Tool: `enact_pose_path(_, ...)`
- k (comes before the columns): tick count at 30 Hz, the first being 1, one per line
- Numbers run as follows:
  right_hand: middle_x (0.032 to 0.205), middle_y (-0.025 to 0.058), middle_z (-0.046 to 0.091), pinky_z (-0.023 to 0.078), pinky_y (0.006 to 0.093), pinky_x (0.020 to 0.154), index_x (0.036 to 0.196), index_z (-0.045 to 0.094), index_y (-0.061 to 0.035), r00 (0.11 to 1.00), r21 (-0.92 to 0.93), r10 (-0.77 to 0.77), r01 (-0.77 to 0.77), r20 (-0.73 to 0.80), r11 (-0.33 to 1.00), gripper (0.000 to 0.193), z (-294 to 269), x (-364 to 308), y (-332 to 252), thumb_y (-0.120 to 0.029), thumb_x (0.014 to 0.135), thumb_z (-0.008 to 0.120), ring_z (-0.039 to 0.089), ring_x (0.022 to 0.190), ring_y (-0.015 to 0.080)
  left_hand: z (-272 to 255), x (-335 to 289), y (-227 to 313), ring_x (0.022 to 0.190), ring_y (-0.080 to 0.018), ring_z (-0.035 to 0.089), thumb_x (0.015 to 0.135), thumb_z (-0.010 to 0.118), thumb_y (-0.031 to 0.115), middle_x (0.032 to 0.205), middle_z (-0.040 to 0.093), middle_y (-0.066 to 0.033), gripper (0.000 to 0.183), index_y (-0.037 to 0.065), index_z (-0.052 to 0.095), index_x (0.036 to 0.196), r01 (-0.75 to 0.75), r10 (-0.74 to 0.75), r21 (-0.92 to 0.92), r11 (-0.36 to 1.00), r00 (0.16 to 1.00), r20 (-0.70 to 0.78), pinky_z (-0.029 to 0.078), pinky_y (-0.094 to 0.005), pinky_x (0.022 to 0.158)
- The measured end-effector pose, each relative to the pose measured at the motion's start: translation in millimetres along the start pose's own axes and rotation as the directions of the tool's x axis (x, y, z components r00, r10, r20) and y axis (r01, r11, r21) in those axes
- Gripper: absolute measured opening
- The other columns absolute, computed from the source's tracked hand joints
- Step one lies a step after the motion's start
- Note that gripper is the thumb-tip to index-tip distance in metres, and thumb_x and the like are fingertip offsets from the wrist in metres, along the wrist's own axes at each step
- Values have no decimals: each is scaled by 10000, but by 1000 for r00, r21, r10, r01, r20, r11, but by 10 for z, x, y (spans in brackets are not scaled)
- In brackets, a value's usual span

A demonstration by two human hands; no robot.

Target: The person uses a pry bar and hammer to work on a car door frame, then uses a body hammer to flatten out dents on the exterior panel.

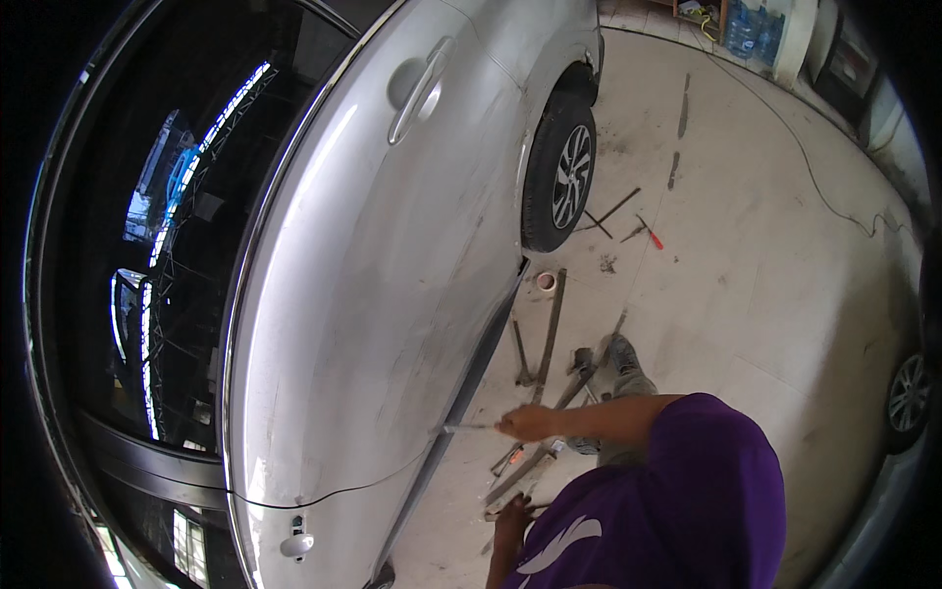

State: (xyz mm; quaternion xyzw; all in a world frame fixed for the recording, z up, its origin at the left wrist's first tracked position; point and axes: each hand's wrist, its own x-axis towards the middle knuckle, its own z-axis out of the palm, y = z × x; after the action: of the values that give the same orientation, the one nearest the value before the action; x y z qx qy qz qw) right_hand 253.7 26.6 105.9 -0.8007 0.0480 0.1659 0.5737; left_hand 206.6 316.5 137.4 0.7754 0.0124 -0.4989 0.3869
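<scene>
A silver car's side [373, 265] fills the left, with two doors meeting at a curved seam. My right hand [530, 423] is closed around a slim metal tool [473, 427], its tip at the door's lower edge near the seam's bottom. Whether the tip touches the panel is hard to tell. Lower down, my left hand [510, 518] is curled in front of my purple shirt [628, 520], its fingers around something I cannot make out. A long dark bar [552, 334] and a hammer-like tool [523, 361] lie on the floor beyond my right hand.
A tape roll [546, 282], crossed bars [610, 211] and a red-handled tool [650, 233] lie near the car's wheel [567, 177]. A cable [800, 147] trails over the floor at right. Blue water bottles [754, 35] stand at the back. Another wheel [909, 393] shows far right.
</scene>
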Motion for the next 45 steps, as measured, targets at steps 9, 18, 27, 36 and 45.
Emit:
enact_pose_path(9,909,223,702,525,490,782,951,706,-2,958,-159,-197,232,210,960,478,363,-420,375,-391,965,429,679,865,387,737,163,1625,1024,-307,627,1003,491,345,1170,622,-150,383,8,541,1178,-105,228,677,729,969,-96,503,-417,864)
enact_pose_path(18,1031,200,697,513,499,822,1025,702,-23,962,-370,137,-42,235,928,356,-951,-150,2370,-302,909,515,666,943,377,617,951,23,549,-190,511,971,512,307,635,495,-38,271,79,592,848,247,-376,-430,868,894,-245,409,-378,479)
enact_pose_path(27,1175,230,650,515,431,932,1010,713,22,678,-508,582,-729,-448,458,323,-4099,-1793,3819,-167,893,478,643,1079,344,2027,315,-1440,967,-393,664,887,525,256,962,697,-190,203,91,604,975,305,-249,689,657,951,-184,517,-472,807)
enact_pose_path(36,645,179,657,553,389,505,742,657,63,775,-428,602,-618,-192,660,400,-4496,-2401,3285,-234,932,468,653,515,271,3149,376,-785,559,-227,543,943,537,283,634,555,-77,242,84,591,816,419,-585,-457,785,743,-325,428,-397,508)
enact_pose_path(45,686,186,654,534,427,553,921,689,-1,943,-812,-75,319,325,489,348,-4675,-2810,3909,-309,902,529,646,545,284,4625,81,317,443,-123,441,943,539,222,610,472,-17,185,63,538,849,-27,-647,-894,447,681,-344,360,-264,386)
